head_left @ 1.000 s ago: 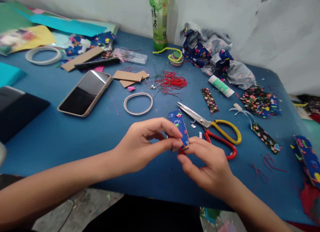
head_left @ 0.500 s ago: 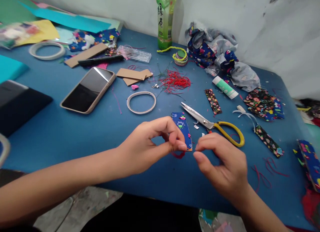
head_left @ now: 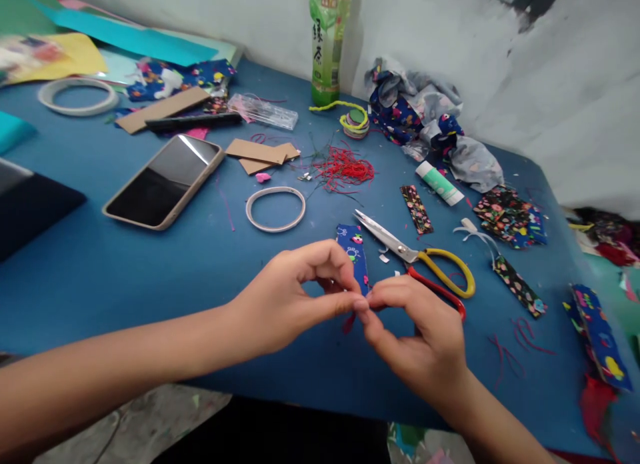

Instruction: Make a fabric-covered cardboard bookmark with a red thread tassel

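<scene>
The left hand's [head_left: 295, 292] fingers pinch the near end of a flat, blue-printed, cloth-covered strip [head_left: 353, 251]; the right hand's [head_left: 425, 334] fingers meet there, their grip too hidden to tell. Pointing away over the blue desk [head_left: 165, 271], beside steel scissors with red-and-yellow handles [head_left: 407, 254], the strip looks light and fairly stiff, best held by its edges.

Blue patterned strip [head_left: 359, 256]: partly hidden by left grip [head_left: 285, 304]. Green bottle [head_left: 327, 51]: top cut off. Dark case [head_left: 35, 204]: cut by left edge.
</scene>
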Tool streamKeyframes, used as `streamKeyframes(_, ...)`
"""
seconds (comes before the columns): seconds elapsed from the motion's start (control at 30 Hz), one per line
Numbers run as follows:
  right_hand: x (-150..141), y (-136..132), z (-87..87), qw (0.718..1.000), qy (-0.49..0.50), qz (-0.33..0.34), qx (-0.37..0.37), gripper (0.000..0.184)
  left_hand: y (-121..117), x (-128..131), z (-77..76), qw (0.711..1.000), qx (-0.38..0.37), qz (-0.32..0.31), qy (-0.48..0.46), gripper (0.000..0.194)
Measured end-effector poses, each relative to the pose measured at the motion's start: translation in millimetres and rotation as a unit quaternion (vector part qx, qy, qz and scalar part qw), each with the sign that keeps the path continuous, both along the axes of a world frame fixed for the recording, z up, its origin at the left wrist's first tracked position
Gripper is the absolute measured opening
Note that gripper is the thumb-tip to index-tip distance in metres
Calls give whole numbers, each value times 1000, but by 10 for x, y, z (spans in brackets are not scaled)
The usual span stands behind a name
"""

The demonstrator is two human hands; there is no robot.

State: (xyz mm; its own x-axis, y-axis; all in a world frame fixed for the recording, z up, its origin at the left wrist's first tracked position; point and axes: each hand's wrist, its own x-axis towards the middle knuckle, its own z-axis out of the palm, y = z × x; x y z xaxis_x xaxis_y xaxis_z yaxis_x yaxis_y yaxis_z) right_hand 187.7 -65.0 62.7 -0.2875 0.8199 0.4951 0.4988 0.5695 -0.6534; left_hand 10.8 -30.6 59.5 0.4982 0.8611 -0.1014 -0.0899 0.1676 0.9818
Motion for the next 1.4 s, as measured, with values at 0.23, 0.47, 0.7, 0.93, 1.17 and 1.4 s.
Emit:
streamKeyframes(0.23,48,10,-45,998,45,-19,-38,12,5,-15,13,1000,-8,-11,-23,23)
streamKeyframes(0.47,33,33,-69,995,87,-13,-37,17,13,-15,3,999,16,2,-28,15)
streamKeyframes(0.7,19,33,-99,995,99,-22,-6,19,19,-20,-12,999,13,-20,-31,18)
streamKeyframes(0.93,40,17,-114,993,107,0,-54,22,42,1,-24,999,42,-17,-13,17)
streamKeyframes(1.17,33,2,-113,988,130,8,-83,21,25,-17,-37,998,65,-20,-13,18)
streamKeyframes(1.4,7,28,-100,992,114,-3,-56,18,-20,-17,-47,982,185,18,47,17)
